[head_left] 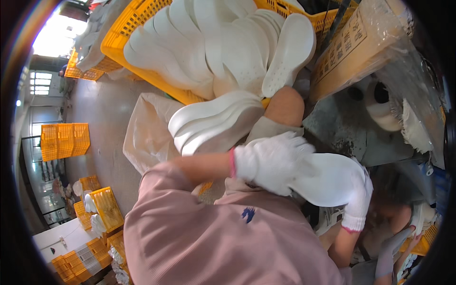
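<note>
A smooth white shoe insole (pixel 325 178) lies between my two hands, in front of my body. My right hand (pixel 358 192), in a white knit glove with a pink cuff, is closed around its right end. My left hand (pixel 273 161), in a matching glove, lies over its left end; its fingers are smeared by motion, so their grip is unclear. Just beyond my left hand, several stacked white insoles (pixel 216 121) rest by my knee (pixel 285 107). Behind them a yellow crate (pixel 116 40) is heaped with more insoles; one with small holes (pixel 292 50) leans at its right side.
A cardboard box (pixel 354 47) wrapped in clear plastic stands at the right, above a dark, worn metal surface (pixel 337 128). A translucent plastic bag (pixel 149 130) sits left of the stack. Yellow crates (pixel 65 141) stand across the floor. Another person's arm (pixel 387 251) shows at the lower right.
</note>
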### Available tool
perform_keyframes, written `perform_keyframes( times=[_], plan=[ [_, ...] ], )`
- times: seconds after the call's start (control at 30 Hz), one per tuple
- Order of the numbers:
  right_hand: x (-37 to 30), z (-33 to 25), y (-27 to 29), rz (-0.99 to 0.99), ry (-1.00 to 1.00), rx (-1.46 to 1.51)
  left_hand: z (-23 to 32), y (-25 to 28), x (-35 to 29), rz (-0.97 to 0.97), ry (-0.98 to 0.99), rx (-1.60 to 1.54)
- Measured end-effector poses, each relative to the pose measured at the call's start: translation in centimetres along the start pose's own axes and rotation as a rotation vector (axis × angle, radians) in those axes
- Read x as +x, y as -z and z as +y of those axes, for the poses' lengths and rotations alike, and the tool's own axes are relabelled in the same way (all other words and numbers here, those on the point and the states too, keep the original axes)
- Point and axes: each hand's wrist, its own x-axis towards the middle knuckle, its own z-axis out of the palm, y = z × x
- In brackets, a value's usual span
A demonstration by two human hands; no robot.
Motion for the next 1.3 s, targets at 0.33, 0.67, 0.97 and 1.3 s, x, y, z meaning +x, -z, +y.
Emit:
perform_keyframes(
  times=[0.33,0.67,0.97,1.3],
  plan=[
    [-11.0,10.6,8.5,0.459,-0.030,0.186,-7.1,10.8,6.0,0.433,-0.256,0.637],
    [-11.0,9.8,10.1,0.374,0.479,-0.832,-1.8,-5.2,-19.7,1.705,0.858,-1.063],
    [-7.3,4.1,4.6,0.374,0.037,-0.111,-7.0,2.1,-7.6,0.868,0.833,-0.275],
    [-10.6,3.1,7.8,0.699,0.167,-0.079,-4.6,-7.0,0.3,0.646,0.470,0.008]
  ],
)
